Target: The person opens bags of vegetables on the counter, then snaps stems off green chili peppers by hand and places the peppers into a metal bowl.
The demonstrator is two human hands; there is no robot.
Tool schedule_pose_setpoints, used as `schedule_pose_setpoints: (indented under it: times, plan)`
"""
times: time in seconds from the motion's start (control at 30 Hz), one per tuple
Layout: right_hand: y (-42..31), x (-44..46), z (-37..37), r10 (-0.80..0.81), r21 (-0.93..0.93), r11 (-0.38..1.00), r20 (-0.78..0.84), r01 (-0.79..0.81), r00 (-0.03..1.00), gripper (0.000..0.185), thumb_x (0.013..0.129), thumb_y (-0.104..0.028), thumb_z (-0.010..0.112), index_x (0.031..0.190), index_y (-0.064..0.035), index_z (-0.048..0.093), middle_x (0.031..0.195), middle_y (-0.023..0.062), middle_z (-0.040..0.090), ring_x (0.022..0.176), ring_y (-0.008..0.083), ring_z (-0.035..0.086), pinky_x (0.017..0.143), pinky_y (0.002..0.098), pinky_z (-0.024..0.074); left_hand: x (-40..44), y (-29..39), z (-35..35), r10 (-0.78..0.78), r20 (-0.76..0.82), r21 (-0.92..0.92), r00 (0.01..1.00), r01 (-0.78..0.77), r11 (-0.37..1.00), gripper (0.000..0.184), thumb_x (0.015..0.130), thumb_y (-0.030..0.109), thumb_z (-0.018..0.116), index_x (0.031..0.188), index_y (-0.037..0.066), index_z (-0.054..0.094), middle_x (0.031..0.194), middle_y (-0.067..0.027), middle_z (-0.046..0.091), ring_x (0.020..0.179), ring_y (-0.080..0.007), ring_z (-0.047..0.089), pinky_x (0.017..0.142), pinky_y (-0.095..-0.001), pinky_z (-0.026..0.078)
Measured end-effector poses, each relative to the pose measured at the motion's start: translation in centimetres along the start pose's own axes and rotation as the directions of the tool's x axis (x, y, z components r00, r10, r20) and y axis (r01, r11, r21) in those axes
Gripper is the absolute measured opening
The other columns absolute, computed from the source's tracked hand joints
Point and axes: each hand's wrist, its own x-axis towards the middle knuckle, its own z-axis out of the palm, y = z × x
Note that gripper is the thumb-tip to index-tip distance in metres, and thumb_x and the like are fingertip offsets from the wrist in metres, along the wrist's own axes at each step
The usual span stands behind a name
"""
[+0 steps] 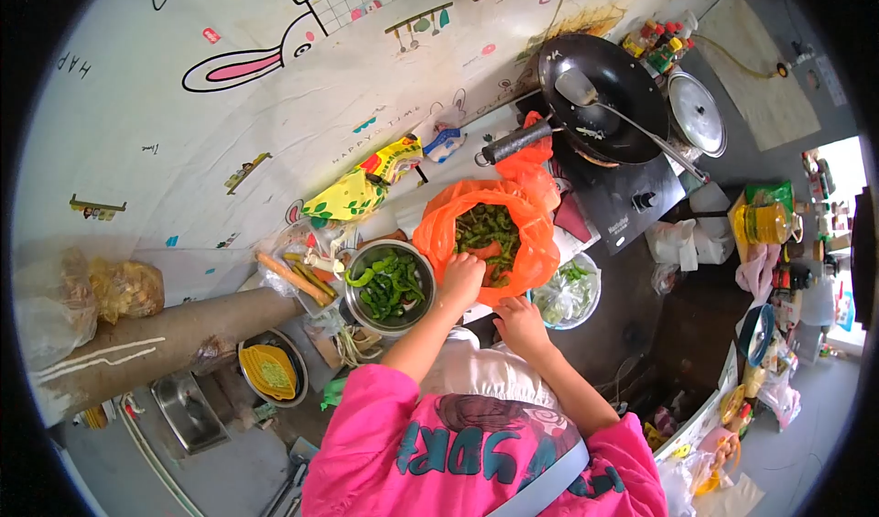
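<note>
An orange plastic bag (pixel 536 251) stands wide open in front of me, with small green pepper-like vegetables (pixel 490 227) inside. My left hand (pixel 462 279) reaches over its near left rim, fingers curled together at the contents; what they hold is hidden. At the bag's near edge, my right hand (pixel 520 323) has its fingers closed on the plastic. Just left of the bag is a steel bowl (pixel 428 308) of cut green peppers (pixel 392 283). A pale tub (pixel 593 290) to the right holds a clear bag of greens (pixel 566 295).
Behind the bag, a black wok (pixel 632 119) with a metal spatula (pixel 577 87) sits on the cooktop (pixel 632 210); its handle (pixel 517 141) points toward the bag. Carrots (pixel 298 279) lie left of the bowl. A yellow strainer (pixel 261 361) and steel sink (pixel 188 412) are lower left.
</note>
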Motion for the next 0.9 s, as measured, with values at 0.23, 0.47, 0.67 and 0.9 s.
schedule_pose_setpoints:
  times: [0.23,0.47,0.67,0.9]
  plan:
    - [0.8,-0.9,-0.1,0.017,-0.026,1.000,-0.022,-0.017,1.000,0.029,0.070,-0.014,0.062,0.098,-0.0076,0.060,0.110,0.0066,0.051,0.105,0.0262,0.046,0.085,0.0394,0.0393,-0.3,-0.2,3.6,0.088,-0.065,0.171,0.994,-0.076,0.982,0.015,0.074,0.017,0.049,0.078,0.012,0.063,0.076,-0.0028,0.056,0.090,-0.0207,0.049,0.078,-0.0385,0.036]
    - [1.0,0.4,-0.1,0.008,-0.315,0.949,0.047,0.007,0.999,0.066,0.066,-0.016,0.066,0.127,-0.0141,0.039,0.135,0.0055,0.030,0.126,0.0283,0.024,0.095,0.0526,0.0256,-0.8,-1.2,3.9,0.236,-0.046,0.202,0.971,-0.223,0.954,0.018,0.073,0.019,0.052,0.085,0.016,0.064,0.083,-0.0046,0.056,0.091,-0.0210,0.049,0.078,-0.0384,0.036]
    - [2.5,0.1,1.7,0.155,-0.430,0.897,0.087,-0.103,0.984,0.068,0.070,-0.023,0.065,0.130,-0.0144,0.035,0.133,0.0061,0.033,0.128,0.0287,0.021,0.097,0.0557,0.0202,-0.5,-0.4,2.2,0.169,0.009,0.185,0.986,-0.167,0.968,0.021,0.072,0.018,0.052,0.091,0.014,0.061,0.087,-0.0091,0.054,0.088,-0.0243,0.050,0.075,-0.0378,0.039]
    - [1.7,-1.4,0.6,0.231,-0.402,0.902,0.137,-0.159,0.963,0.066,0.074,-0.024,0.061,0.133,-0.0159,0.031,0.136,0.0058,0.031,0.129,0.0267,0.019,0.098,0.0553,0.0187,-0.4,-1.2,0.3,0.083,-0.147,-0.130,0.986,-0.103,0.986,0.032,0.066,0.007,0.061,0.098,0.007,0.055,0.083,-0.0125,0.052,0.084,-0.0319,0.050,0.075,-0.0398,0.043]
